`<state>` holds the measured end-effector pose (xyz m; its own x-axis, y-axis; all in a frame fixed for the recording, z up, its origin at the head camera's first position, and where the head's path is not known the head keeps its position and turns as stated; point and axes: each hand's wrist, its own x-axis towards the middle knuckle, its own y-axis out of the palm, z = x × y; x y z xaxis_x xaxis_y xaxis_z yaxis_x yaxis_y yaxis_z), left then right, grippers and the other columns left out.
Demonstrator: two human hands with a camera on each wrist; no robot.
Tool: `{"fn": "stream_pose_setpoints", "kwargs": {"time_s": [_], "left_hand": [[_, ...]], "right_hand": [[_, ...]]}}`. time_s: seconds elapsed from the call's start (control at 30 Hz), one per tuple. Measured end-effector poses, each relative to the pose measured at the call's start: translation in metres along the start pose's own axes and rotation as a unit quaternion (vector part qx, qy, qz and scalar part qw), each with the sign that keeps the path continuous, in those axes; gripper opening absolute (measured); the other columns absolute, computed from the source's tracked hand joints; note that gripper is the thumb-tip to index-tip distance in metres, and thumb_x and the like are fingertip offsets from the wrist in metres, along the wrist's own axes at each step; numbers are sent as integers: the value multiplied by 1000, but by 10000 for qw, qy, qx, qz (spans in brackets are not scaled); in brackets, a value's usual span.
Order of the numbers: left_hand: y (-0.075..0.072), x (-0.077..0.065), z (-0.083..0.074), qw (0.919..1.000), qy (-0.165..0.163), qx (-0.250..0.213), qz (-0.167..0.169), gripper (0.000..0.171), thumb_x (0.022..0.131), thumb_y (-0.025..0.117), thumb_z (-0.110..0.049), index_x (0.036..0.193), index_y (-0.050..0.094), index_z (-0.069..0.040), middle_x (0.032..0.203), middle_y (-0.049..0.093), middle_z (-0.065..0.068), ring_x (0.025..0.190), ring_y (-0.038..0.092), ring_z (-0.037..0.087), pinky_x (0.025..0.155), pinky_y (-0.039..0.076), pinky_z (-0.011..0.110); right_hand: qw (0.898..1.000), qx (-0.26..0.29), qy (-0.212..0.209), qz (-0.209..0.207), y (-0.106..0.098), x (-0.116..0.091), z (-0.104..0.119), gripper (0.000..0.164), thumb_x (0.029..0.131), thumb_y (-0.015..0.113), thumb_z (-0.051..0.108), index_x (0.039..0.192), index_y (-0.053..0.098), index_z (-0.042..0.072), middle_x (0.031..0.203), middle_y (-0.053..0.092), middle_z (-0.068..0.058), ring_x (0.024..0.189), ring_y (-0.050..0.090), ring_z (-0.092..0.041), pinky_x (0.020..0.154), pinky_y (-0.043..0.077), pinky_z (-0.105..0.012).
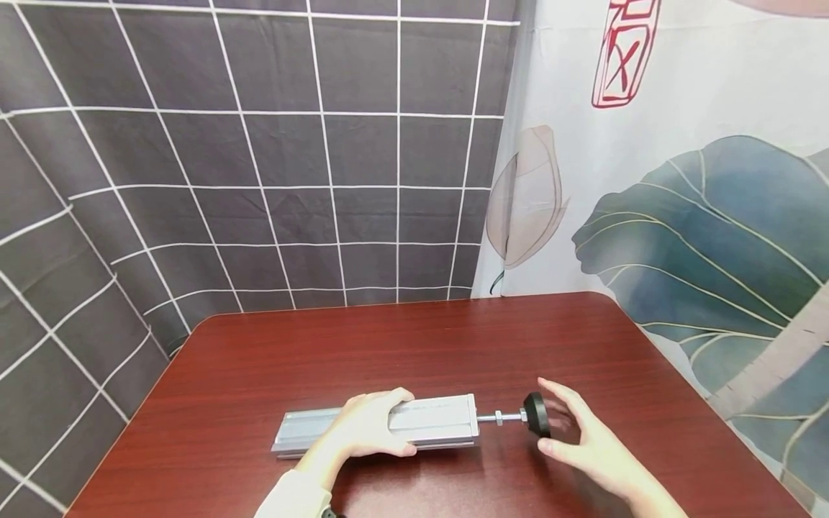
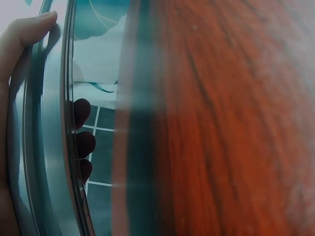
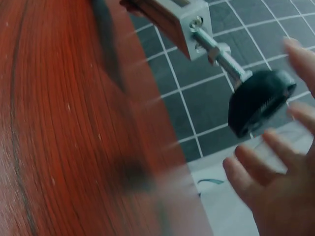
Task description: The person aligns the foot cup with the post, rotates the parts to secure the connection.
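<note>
My left hand (image 1: 369, 426) grips a silver aluminium profile (image 1: 440, 421) near its middle, lying lengthwise left to right over the table. In the left wrist view the thumb lies along one side of the profile (image 2: 54, 128), and fingertips (image 2: 85, 144) curl round the opposite edge. From its right end plate sticks out a threaded rod with a hex nut (image 1: 499, 417), carrying a black levelling foot (image 1: 536, 414). Beside the foot is my right hand (image 1: 592, 442), thumb and fingers spread around its outer face. In the right wrist view a gap shows between the foot (image 3: 258, 101) and the fingers.
The reddish-brown wooden table (image 1: 388, 345) reflects light and has rounded far corners. Behind it hangs a dark grey cloth with a white grid (image 1: 278, 151). A white curtain printed with leaves (image 1: 706, 230) hangs along the right side.
</note>
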<state>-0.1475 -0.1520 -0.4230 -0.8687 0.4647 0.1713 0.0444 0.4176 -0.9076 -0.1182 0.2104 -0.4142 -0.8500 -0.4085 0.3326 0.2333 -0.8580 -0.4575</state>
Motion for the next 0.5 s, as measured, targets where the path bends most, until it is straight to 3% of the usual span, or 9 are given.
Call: {"fn": "stream_pose_setpoints", "kwargs": {"time_s": [0.1, 0.17, 0.33, 0.5], "left_hand": [[0, 0, 1, 10000, -20, -35, -49, 66, 56, 73, -62, 114, 57, -32, 102, 63, -17, 89, 60, 4, 77, 45, 34], [-1, 0, 1, 9999, -39, -65, -73, 65, 56, 74, -61, 113, 57, -33, 101, 63, -18, 88, 59, 3, 76, 45, 33], [-3, 0, 1, 9999, -40, -156, -44, 64, 56, 74, -61, 111, 57, -34, 99, 62, -20, 86, 59, 3, 75, 45, 33], [-3, -1, 1, 9999, -36, -154, 24, 64, 55, 74, -61, 111, 57, -33, 99, 63, -19, 87, 59, 4, 77, 45, 34]], "right_hand": [[9965, 313, -656, 425, -3, -2, -6, 75, 79, 66, -10, 143, 29, 3, 146, 27, 2, 122, 43, -3, 92, 40, -19], [9929, 407, -967, 561, -3, -1, -8, 71, 78, 65, -13, 141, 32, -1, 148, 23, -3, 123, 43, -5, 93, 40, -19], [9931, 348, -1013, 479, -3, -1, -8, 60, 80, 64, -11, 135, 43, 0, 146, 29, -4, 116, 52, -8, 89, 43, -20], [9959, 19, -877, 234, -3, -1, -6, 62, 78, 67, -10, 135, 45, 2, 138, 40, 2, 99, 58, -12, 80, 47, -21]]}}
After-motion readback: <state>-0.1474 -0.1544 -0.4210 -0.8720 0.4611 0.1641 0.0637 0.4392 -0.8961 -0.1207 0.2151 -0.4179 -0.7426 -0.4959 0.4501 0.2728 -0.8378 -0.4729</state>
